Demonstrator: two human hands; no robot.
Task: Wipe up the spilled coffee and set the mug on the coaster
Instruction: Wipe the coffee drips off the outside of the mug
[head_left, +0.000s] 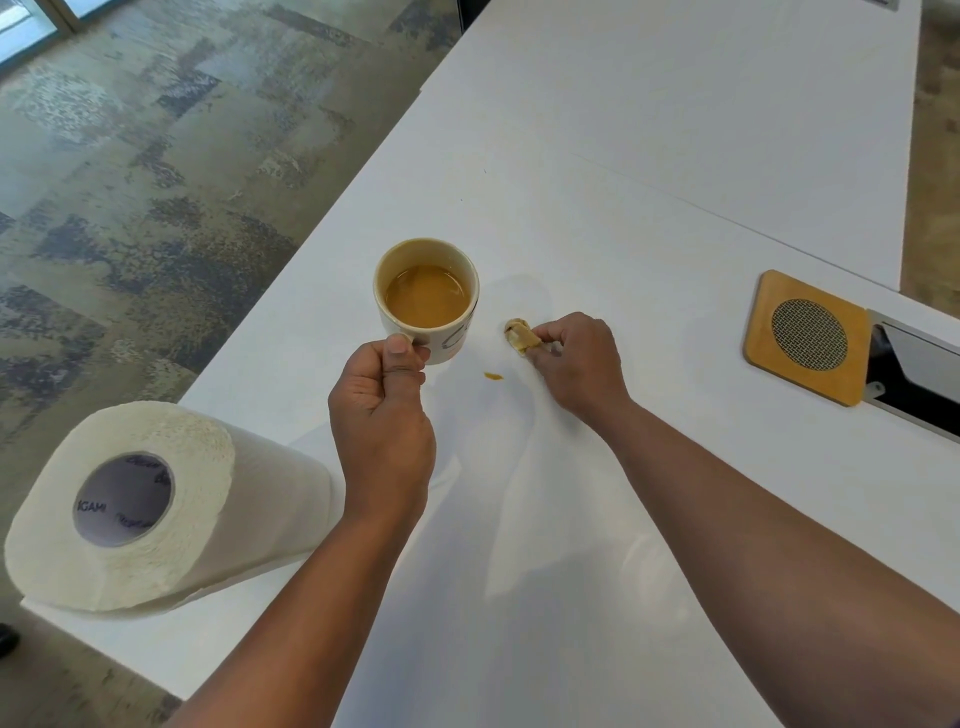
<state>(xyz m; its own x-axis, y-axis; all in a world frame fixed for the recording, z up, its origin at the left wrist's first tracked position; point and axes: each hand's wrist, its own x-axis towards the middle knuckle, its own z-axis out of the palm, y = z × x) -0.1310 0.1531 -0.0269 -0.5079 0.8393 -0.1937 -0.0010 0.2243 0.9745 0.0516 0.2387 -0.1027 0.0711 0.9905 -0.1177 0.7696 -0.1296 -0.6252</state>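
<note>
The right hand (576, 364) has its fingers curled round a small wad of paper (522, 335), brown and wet with coffee. The wad pokes out past the fingertips and touches the white table (623, 156). A little below and to the left of those fingers lies one small drop of coffee (493, 375), not yet wiped.

The left hand (382, 410) pinches the handle of the mug (427, 299), with the thumb on top. The mug sits just past its fingers. It has lots of coffee in it. I cannot tell if it is lifted a bit or resting on the table.

Farther from the right hand, well off to its right, is the wooden coaster (808, 338) with a round mesh middle. Close to the left arm, on its outer side, lies a paper towel roll (130, 506).

I think the wiping step is almost done. Next, the wad should slide back over the last drop. Then the mug must go across to the coaster, slow and level, so no more spills.
</note>
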